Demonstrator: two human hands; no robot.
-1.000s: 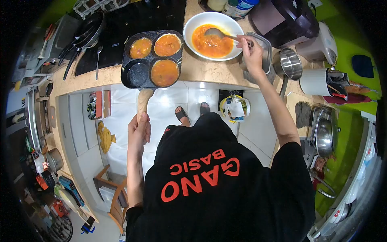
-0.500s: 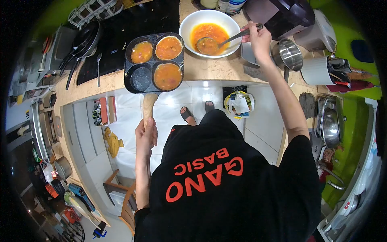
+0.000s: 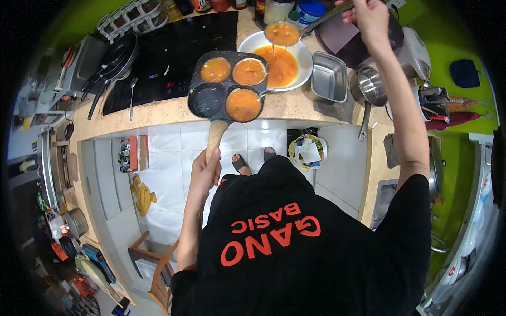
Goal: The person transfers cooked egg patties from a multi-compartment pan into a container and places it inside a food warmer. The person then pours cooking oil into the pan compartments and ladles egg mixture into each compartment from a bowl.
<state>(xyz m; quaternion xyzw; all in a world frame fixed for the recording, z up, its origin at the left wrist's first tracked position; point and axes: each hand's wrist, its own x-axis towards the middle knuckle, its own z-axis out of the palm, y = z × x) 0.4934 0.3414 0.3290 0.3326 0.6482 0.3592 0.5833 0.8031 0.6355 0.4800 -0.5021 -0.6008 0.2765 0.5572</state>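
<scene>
My left hand [image 3: 205, 171] is wrapped round the wooden handle of a dark four-well frying pan [image 3: 207, 100]. Three wells hold an orange, egg-like mixture with bits in it; the near left well is bare. At the upper right, my right hand [image 3: 371, 23] grips a ladle [image 3: 322, 20] by its dark handle. The ladle's full cup hangs above a white bowl [image 3: 307, 55], with drips falling from it. More orange mixture [image 3: 282, 69] lies in the bowl. The pan is held at the counter's edge, its right side overlapping the bowl's left side in view.
A black cooktop [image 3: 163, 63] lies left of the pan, with a fork [image 3: 132, 97] and stacked pans [image 3: 118, 55] beside it. Right of the bowl stand a rectangular metal container [image 3: 329, 79] and a small saucepan [image 3: 370, 81]. Jars [image 3: 278, 10] line the back.
My right hand has lifted the ladle, filled with mixture, up out of the bowl. The pan in my left hand has shifted right, closer to the bowl.
</scene>
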